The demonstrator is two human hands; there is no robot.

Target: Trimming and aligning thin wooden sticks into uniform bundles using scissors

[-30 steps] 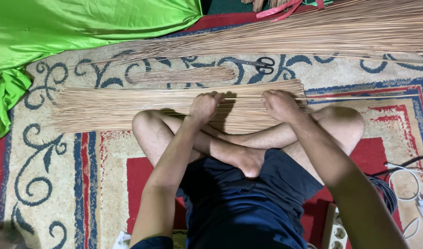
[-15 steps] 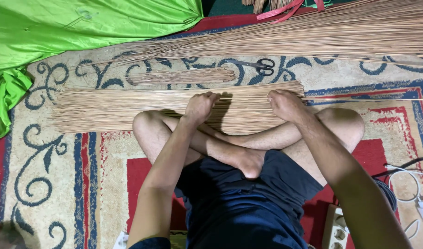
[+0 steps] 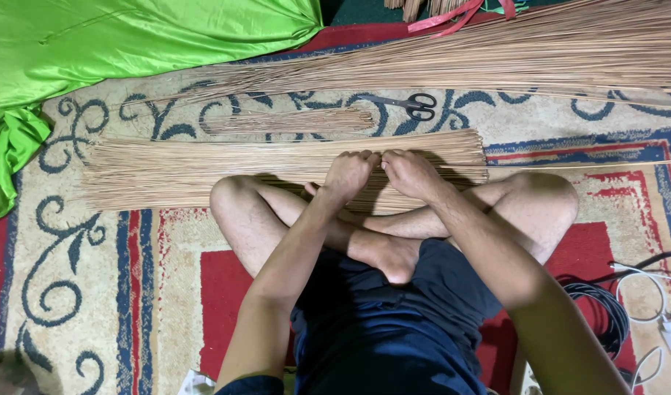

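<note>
On the patterned carpet (image 3: 94, 292), both hands' (image 3: 348, 174) (image 3: 411, 172) grip on the stick bundle (image 3: 204, 164) is hidden; fingertips unclear.

scissors (image 3: 411, 104) behind stick bundle (image 3: 204, 168), on carpet (image 3: 72, 292)

No packages, labels, signs or screens show anywhere in this view.

1 scissors (image 3: 405, 104), approx. 3 stick bundles (image 3: 204, 170)
</note>
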